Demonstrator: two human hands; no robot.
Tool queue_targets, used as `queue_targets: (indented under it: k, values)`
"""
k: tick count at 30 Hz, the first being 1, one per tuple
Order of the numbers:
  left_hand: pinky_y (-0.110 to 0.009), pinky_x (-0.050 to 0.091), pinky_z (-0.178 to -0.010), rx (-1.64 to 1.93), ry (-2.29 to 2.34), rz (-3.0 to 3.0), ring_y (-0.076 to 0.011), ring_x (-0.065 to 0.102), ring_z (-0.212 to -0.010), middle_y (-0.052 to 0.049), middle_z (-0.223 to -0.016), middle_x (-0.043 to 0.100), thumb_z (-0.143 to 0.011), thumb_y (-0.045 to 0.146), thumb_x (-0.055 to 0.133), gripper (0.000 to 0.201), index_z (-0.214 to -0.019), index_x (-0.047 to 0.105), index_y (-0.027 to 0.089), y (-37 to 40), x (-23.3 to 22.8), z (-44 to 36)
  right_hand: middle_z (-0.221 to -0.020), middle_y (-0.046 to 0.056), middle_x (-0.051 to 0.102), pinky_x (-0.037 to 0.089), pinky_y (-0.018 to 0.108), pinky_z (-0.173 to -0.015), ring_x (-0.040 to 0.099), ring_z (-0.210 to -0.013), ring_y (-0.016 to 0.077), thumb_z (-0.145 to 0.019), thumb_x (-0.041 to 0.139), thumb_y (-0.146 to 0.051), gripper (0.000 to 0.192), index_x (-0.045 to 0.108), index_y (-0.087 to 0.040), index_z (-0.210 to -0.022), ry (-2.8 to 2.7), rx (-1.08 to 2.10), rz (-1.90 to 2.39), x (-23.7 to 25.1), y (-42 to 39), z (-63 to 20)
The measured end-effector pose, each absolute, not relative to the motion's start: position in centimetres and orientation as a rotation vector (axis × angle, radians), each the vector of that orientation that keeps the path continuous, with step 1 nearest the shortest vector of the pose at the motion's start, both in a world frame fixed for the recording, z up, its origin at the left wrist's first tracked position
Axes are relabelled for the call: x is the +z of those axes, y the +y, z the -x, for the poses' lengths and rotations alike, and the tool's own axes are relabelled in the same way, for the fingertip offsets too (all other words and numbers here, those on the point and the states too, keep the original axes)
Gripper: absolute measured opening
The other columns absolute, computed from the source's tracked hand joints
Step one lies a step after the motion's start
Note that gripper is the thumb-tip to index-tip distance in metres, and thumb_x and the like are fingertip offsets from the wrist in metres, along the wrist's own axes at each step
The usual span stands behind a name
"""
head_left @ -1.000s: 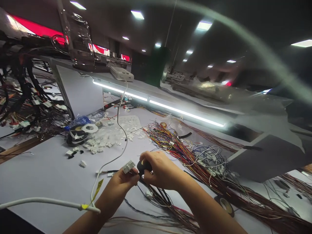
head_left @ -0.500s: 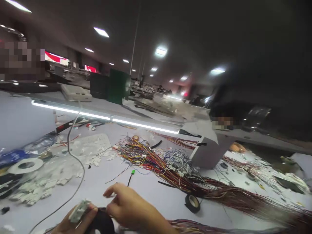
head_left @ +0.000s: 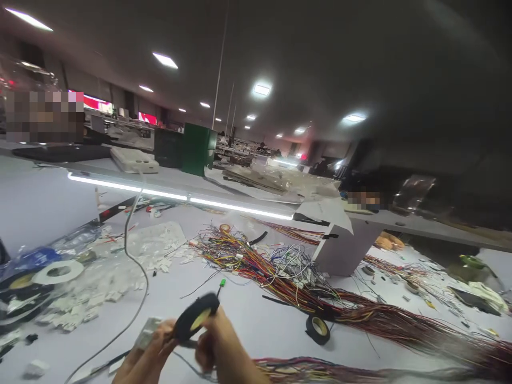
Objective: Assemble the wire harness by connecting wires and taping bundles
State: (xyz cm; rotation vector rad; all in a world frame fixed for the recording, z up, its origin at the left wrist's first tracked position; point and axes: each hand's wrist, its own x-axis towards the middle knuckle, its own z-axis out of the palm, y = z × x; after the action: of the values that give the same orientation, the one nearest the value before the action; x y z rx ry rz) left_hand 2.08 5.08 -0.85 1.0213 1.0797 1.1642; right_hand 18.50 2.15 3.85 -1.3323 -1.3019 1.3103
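Note:
My left hand point(head_left: 146, 358) is closed around a pale, translucent connector point(head_left: 147, 333) at the bottom of the view, left of the middle. A roll of black tape point(head_left: 186, 320) with a yellowish core is tilted up just right of the connector, close to the left fingertips. My right hand point(head_left: 224, 344) grips this roll from its right side, fingers curled and partly hidden behind the wrist. Dark leads point(head_left: 108, 364) run from near my left hand along the table. Beyond the roll, a small green connector point(head_left: 223, 282) lies on a black lead.
A thick bundle of coloured wires point(head_left: 280, 285) crosses the table, and another bundle point(head_left: 304, 368) runs along the front. A second black tape roll point(head_left: 318, 329) lies between them. White connectors point(head_left: 76, 309) are heaped on the left beside a grey cable point(head_left: 138, 304). A light bar point(head_left: 240, 208) spans the back.
The black tape roll has risen and moved right, now tilted up in my right hand. My left hand has shifted right with the connector. The view has shifted slightly.

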Motion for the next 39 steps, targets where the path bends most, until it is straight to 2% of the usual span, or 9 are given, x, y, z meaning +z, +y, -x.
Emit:
queue_targets:
  k: [4,13,15,19,22,25,29,35,39]
  values:
    - [-0.040,0.048,-0.095,1.274,0.949,-1.206,-0.0357,0.057,-0.115,-0.009,-0.112,0.070,-0.064,0.059,0.072,0.038,-0.078,0.075,0.024,4.0,3.5,-3.5,-0.095,0.004,0.055,0.021,0.015,-0.031,0.035,-0.034,0.0006,-0.081,0.048,-0.034,0.045,0.048,-0.019,-0.123,-1.094,1.639,1.385,5.2,1.9,-20.2]
    - [-0.024,0.044,-0.055,1.210,0.939,-0.875,-0.0120,0.052,-0.056,-0.001,-0.074,0.069,-0.070,0.044,0.078,0.035,-0.091,0.073,0.017,4.4,4.4,-3.1,-0.123,0.006,0.053,0.050,0.030,-0.072,0.058,-0.075,0.0122,-0.076,0.057,-0.017,0.035,0.060,-0.030,-0.109,-1.903,0.530,1.092,5.7,-0.9,-18.8]
    - [-0.025,0.046,-0.060,1.250,0.893,-0.775,-0.0121,0.053,-0.059,-0.003,-0.079,0.071,-0.071,0.043,0.077,0.033,-0.092,0.072,0.018,4.2,3.5,-3.4,-0.102,0.007,0.061,0.049,0.026,-0.060,0.058,-0.066,0.0126,-0.082,0.055,-0.029,0.023,0.058,-0.024,-0.104,-1.616,0.706,1.187,5.1,-0.5,-19.1]
    - [-0.034,0.046,-0.087,1.325,0.752,-0.930,-0.0228,0.063,-0.089,-0.009,-0.091,0.074,-0.072,0.050,0.074,0.034,-0.087,0.073,0.019,4.1,3.2,-3.9,-0.096,0.007,0.060,0.025,0.017,-0.031,0.046,-0.036,0.0049,-0.086,0.047,-0.047,0.052,0.036,-0.020,-0.129,-0.978,1.334,1.395,4.7,0.4,-21.8]
    - [-0.035,0.045,-0.087,1.283,0.786,-1.197,-0.0225,0.065,-0.080,-0.009,-0.088,0.074,-0.074,0.059,0.067,0.041,-0.083,0.073,0.020,4.7,4.3,-4.0,-0.130,0.012,0.044,0.034,0.017,-0.035,0.056,-0.046,0.0048,-0.079,0.059,-0.033,0.075,0.018,-0.033,-0.142,-1.140,1.346,1.367,5.7,-0.1,-23.2]
    - [-0.028,0.046,-0.062,1.256,0.939,-1.300,-0.0148,0.056,-0.053,-0.005,-0.072,0.072,-0.076,0.060,0.064,0.043,-0.090,0.071,0.020,5.1,5.3,-4.0,-0.140,0.007,0.035,0.049,0.024,-0.058,0.059,-0.066,0.0067,-0.076,0.057,-0.015,0.066,0.038,-0.038,-0.135,-1.667,0.964,1.225,6.6,-1.3,-22.4]
    - [-0.023,0.041,-0.049,1.214,0.979,-1.074,-0.0105,0.050,-0.044,0.002,-0.061,0.067,-0.078,0.055,0.065,0.042,-0.103,0.066,0.020,4.7,5.2,-4.2,-0.130,0.003,0.049,0.049,0.031,-0.074,0.058,-0.080,0.0132,-0.080,0.056,-0.015,0.039,0.059,-0.036,-0.114,-2.039,0.510,1.106,6.3,-2.2,-20.7]
    - [-0.029,0.053,-0.077,1.228,0.755,-0.373,-0.0155,0.067,-0.088,-0.002,-0.091,0.073,-0.078,0.042,0.072,0.026,-0.092,0.065,0.022,3.8,3.5,-6.3,-0.066,-0.004,0.052,0.038,0.022,-0.045,0.046,-0.047,0.0102,-0.087,0.051,-0.036,0.020,0.049,-0.020,-0.101,-1.071,1.069,1.240,4.0,-1.1,-22.8]
    - [-0.029,0.052,-0.086,1.083,0.782,-0.331,-0.0153,0.067,-0.091,-0.004,-0.095,0.073,-0.080,0.032,0.072,0.016,-0.085,0.070,0.016,2.6,2.5,-8.6,-0.058,-0.007,0.048,0.033,0.020,-0.043,0.040,-0.045,0.0085,-0.081,0.059,-0.034,0.024,0.048,-0.018,-0.096,-0.951,1.115,1.236,3.6,-0.6,-23.3]
